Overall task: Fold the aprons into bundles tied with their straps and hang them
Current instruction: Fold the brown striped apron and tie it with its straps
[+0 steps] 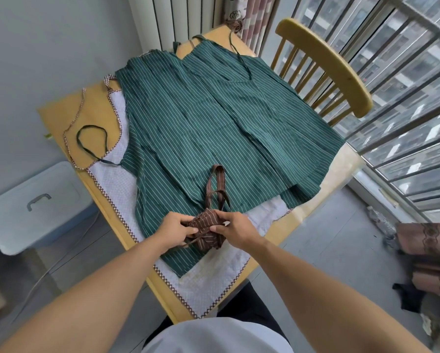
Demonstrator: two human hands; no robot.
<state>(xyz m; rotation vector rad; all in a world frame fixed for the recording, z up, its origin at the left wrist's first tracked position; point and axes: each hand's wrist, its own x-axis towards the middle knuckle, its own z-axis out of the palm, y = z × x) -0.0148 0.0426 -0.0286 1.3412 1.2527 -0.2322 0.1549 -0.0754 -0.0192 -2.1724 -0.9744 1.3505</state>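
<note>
Head view: both hands, left (174, 225) and right (235, 226), pinch closed on the brown bundle (208, 231) near the table (341, 164) edge, over the green apron (213, 123). If either grip loosens, the strap (217, 184) may slip and the bundle unroll (my judgement). Farther left, the white box (35, 205) stands lidded, contents hidden.

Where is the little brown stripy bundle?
The brown bundle is low in the head view, held between both hands, over the green apron's near edge.

Brown white-striped bundle (207, 231); green white-striped apron (213, 128); white dotted apron (208, 284) with checked trim; yellow-tan bench (60, 118).
</note>
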